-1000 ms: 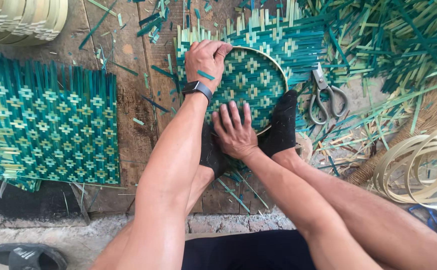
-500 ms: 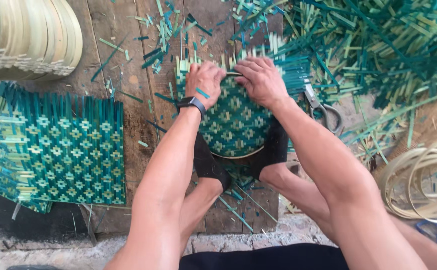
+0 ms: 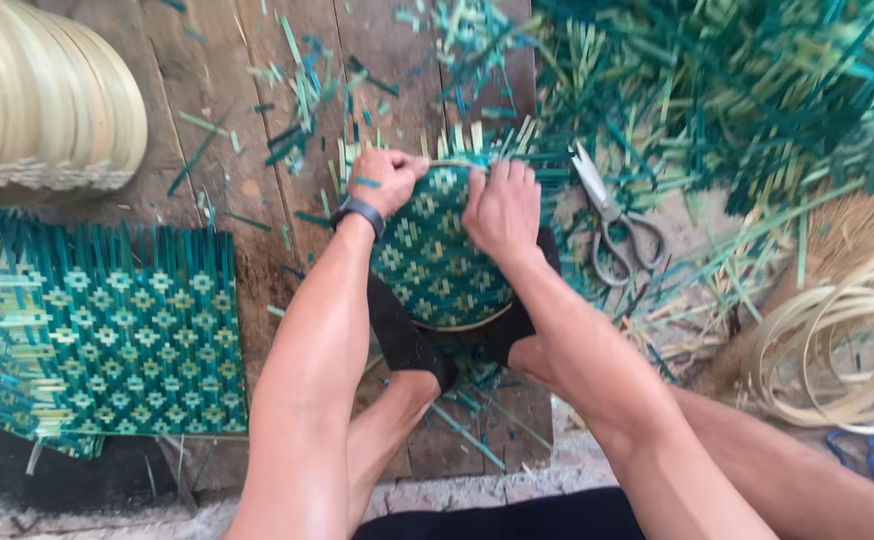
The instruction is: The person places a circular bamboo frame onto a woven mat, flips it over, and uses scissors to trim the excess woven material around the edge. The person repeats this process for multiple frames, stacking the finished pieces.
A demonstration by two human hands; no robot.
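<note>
Left hand (image 3: 385, 180) and right hand (image 3: 502, 205) grip the far rim of a round green woven mat (image 3: 435, 262) mid-frame. Scissors (image 3: 612, 218) lie just right; flat woven mats (image 3: 107, 340) lower left.

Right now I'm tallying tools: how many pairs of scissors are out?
1. The scissors lie on the strip-littered floor just right of the right hand, blades pointing away from the person. The heap of green strips beyond could hide others.

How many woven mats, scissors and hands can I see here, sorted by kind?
Green-and-cream woven strip mats: 2, a round one held by both hands and a flat square one lying at the left
Metal scissors: 1
Hands: 2, left hand and right hand
Total: 5
</note>
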